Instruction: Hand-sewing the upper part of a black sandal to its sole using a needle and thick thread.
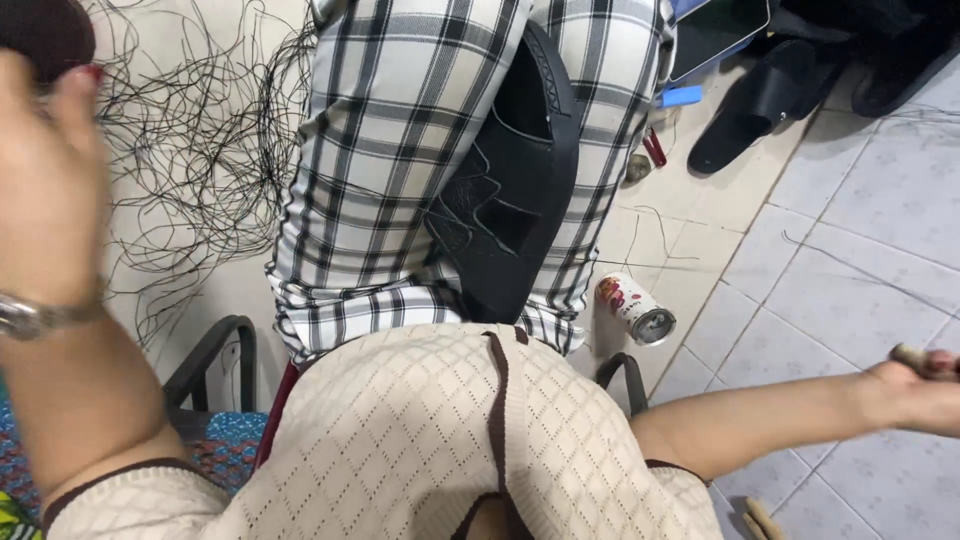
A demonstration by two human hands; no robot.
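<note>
Close up, my left hand rises blurred — grip impossible to tell — while my right hand clenches a stick far right; loose thread could snag on my sandal.

One head-worn view, steeply downward and close over the person's lap, tiled floor at right.

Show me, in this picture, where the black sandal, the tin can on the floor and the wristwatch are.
black sandal (510, 190), head view, on the strap part lying over the checked trousers.
tin can (634, 308), head view, on its printed side, lying on the tiles.
wristwatch (35, 316), head view, on the metal band at the left wrist.
</note>
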